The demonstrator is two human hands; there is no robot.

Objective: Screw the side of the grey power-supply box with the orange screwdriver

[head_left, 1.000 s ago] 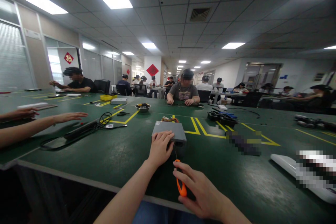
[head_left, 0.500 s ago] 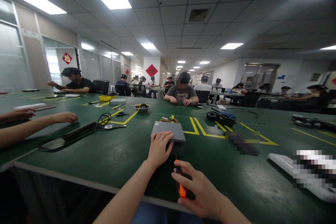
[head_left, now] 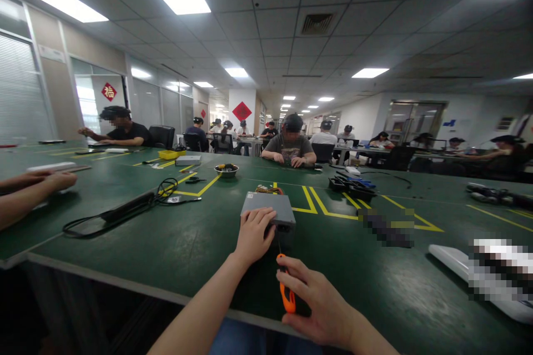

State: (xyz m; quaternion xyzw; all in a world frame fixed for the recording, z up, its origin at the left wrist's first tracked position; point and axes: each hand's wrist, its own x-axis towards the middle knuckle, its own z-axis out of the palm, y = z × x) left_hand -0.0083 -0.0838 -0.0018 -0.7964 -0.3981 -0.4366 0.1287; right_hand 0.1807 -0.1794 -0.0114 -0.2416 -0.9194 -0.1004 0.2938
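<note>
Flat grey metal box (head_left: 272, 208), rectangular, matte lid, sitting near the front middle of the green table (head_left: 175, 244). Left hand (head_left: 252, 234) pressed flat on the box's near left corner, fingers spread over the lid, not closed around anything. Dark ports visible on the box's near face. Right hand (head_left: 320, 302) wrapped around an orange-and-black screwdriver (head_left: 286, 287), glossy plastic handle, thin shaft pointing up toward the box's near face; tip contact impossible to tell. Bundle of coloured wires (head_left: 266, 189) just behind the box. Table surface scuffed, dull, with yellow tape lines. Left of the box, long black strip (head_left: 127, 206) with looped black cable (head_left: 166, 188). Farther back, round metal bowl (head_left: 226, 170), yellow tray (head_left: 171, 153), black tray of parts (head_left: 352, 186). White curved casing (head_left: 452, 260) at right. Another person's hand (head_left: 58, 181) at far left edge.
</note>
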